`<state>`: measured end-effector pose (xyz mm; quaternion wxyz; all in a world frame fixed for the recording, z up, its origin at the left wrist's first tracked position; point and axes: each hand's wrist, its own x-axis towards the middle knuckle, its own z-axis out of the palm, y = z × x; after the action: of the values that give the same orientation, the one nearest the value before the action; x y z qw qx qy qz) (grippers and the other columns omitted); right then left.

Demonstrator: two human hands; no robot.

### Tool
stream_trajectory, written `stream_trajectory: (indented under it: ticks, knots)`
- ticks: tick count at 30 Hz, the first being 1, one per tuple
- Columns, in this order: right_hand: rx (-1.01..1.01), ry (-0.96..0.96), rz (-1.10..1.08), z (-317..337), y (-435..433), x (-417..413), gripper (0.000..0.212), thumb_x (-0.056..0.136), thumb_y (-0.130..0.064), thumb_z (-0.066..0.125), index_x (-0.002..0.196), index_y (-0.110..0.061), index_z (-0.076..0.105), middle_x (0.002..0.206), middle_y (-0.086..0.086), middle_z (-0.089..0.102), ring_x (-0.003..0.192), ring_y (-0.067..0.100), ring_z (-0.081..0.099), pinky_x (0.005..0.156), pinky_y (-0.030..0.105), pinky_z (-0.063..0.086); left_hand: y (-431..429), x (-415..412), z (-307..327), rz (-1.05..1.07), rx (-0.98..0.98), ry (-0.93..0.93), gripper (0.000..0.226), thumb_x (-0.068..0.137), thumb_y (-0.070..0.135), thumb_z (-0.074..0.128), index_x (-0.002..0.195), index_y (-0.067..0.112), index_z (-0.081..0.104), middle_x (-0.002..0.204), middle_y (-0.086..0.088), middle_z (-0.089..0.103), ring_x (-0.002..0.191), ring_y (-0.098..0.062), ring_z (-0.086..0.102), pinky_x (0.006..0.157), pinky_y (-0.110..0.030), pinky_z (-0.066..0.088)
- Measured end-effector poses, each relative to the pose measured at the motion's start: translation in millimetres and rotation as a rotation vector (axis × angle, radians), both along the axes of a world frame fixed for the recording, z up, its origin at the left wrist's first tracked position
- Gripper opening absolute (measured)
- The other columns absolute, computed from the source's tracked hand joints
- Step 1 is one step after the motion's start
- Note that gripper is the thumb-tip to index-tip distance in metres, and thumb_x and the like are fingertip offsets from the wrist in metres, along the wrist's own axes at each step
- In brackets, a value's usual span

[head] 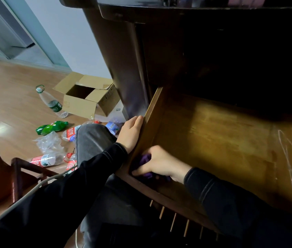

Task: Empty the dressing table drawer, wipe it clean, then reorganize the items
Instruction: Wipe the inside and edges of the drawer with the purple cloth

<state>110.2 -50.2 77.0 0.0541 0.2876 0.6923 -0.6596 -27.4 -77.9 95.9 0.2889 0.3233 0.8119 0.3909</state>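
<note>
- My black sleeves (231, 199) are closest to me, both reaching forward to the open drawer (213, 140) of the dressing table (123, 68).
- My right hand (159, 163) is inside the drawer's near left corner, fingers curled down around a purple cloth (146, 158) and bunching it against the wood.
- My left hand (132, 133) lies just left of those fingers, outside the drawer, with its fingers straight and flat along the side wall (152, 111) and gripping nothing.
- From my right fingers the bare drawer floor runs away to the right and back toward the cabinet. I judge the next wipe sweeps that way, and the right hand is the nearer one for it.
- No items show in the drawer, so it looks emptied.
- Far left of my left fingers, plastic bottles (52, 101) and a cardboard box (88, 99) lie on the floor.
</note>
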Motion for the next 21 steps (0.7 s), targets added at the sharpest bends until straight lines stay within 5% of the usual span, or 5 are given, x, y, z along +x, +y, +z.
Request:
stream_trajectory:
  ticks: [5,9,13,18,21]
  knots:
    - [-0.017,0.025,0.018,7.8,2.0,-1.3,0.031,0.069,-0.018,0.092,0.092,-0.008,0.072,0.092,0.014,0.077,0.092,0.035,0.074,0.081,0.054,0.058,0.1,1.4,1.3,-0.003,-0.002,0.007,0.041,0.108,0.04,0.033,0.113,0.014,0.064,0.111,-0.011,0.068,0.104,-0.025,0.063,0.104,-0.044,0.046]
    - [-0.148,0.059,-0.028,8.9,4.2,3.2,0.026,0.068,-0.023,0.093,0.087,-0.015,0.077,0.089,0.009,0.078,0.09,0.025,0.076,0.088,0.046,0.058,0.7,0.6,1.7,-0.004,0.002,-0.007,0.041,0.108,0.041,0.032,0.114,0.014,0.064,0.112,-0.011,0.068,0.105,-0.025,0.064,0.104,-0.046,0.046]
    - [-0.071,-0.074,-0.063,8.5,-3.2,0.6,0.056,0.069,-0.018,0.093,0.115,-0.007,0.062,0.107,0.013,0.074,0.102,0.032,0.071,0.085,0.049,0.06,-0.7,1.8,1.5,-0.001,0.006,0.007,0.043,0.108,0.041,0.033,0.112,0.013,0.065,0.109,-0.013,0.069,0.105,-0.028,0.064,0.103,-0.047,0.046]
    - [-0.064,0.045,-0.011,11.3,3.2,2.9,0.041,0.063,-0.026,0.094,0.094,-0.016,0.069,0.092,0.006,0.078,0.092,0.024,0.075,0.089,0.058,0.057,0.6,0.2,-0.5,-0.004,0.012,0.008,0.042,0.108,0.04,0.033,0.108,0.012,0.065,0.107,-0.013,0.069,0.103,-0.028,0.064,0.103,-0.048,0.046]
    - [-0.072,-0.032,-0.031,-0.9,2.0,0.1,0.051,0.066,-0.022,0.094,0.11,-0.016,0.068,0.101,0.006,0.077,0.096,0.025,0.073,0.091,0.052,0.058,1.2,-2.3,-4.5,-0.009,0.01,0.007,0.042,0.108,0.041,0.033,0.11,0.014,0.065,0.108,-0.012,0.069,0.103,-0.027,0.064,0.103,-0.046,0.046]
